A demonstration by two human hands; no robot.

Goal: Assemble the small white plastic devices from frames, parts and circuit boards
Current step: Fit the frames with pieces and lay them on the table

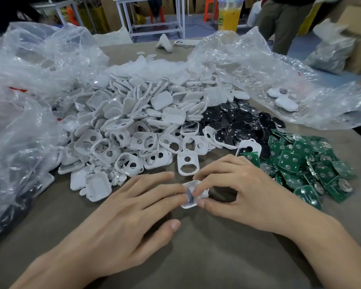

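Observation:
Both my hands meet at the table's near middle on one small white plastic device (pixel 191 195). My left hand (pixel 131 211) presses its left side with the fingertips, and my right hand (pixel 244 188) pinches its right edge between thumb and fingers. A loose white frame (pixel 188 162) lies just behind the fingers. Farther back spreads a big heap of white frames and shells (pixel 133 113). Black round parts (pixel 238 124) lie to the right of the heap. Green circuit boards (pixel 306 170) are piled beside my right hand.
Crumpled clear plastic bags lie at the left (pixel 29 84) and back right (pixel 279 80), the right one holding two finished white devices (pixel 283 99). A cup of orange drink (pixel 229 15) stands at the far edge. A person (pixel 286 21) stands beyond the table.

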